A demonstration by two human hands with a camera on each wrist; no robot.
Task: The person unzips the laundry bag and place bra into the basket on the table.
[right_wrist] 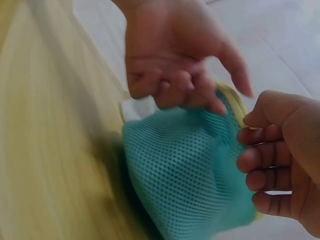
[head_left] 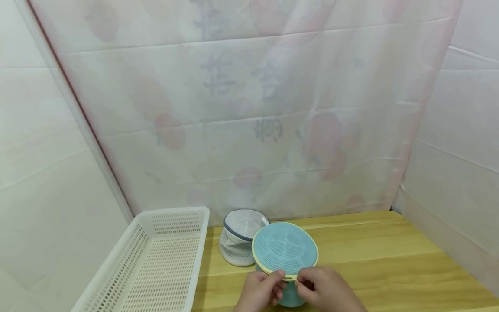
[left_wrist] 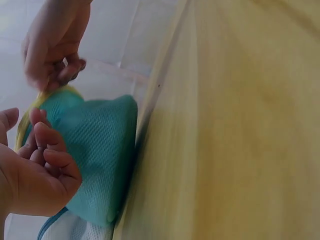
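Note:
A teal mesh laundry bag (head_left: 286, 247) with a round lid and yellow zipper rim stands on the wooden table. At the front of that rim is my left hand (head_left: 260, 289), its fingers curled beneath and its thumb over the edge. My right hand (head_left: 325, 288) pinches the zipper edge just to the right, between thumb and forefinger. In the right wrist view, the bag's teal side (right_wrist: 175, 170) is slightly creased, and the left hand (right_wrist: 172, 55) has the yellow rim between its thumb and index finger. The zipper pull is hidden by the right fingers.
A white mesh bag (head_left: 238, 247) with a dark grey rim stands behind the teal one, to its left. Along the left of the table lies a white perforated plastic basket (head_left: 204, 242). Pale printed curtains (head_left: 234, 151) hang behind the wooden table (head_left: 374, 260).

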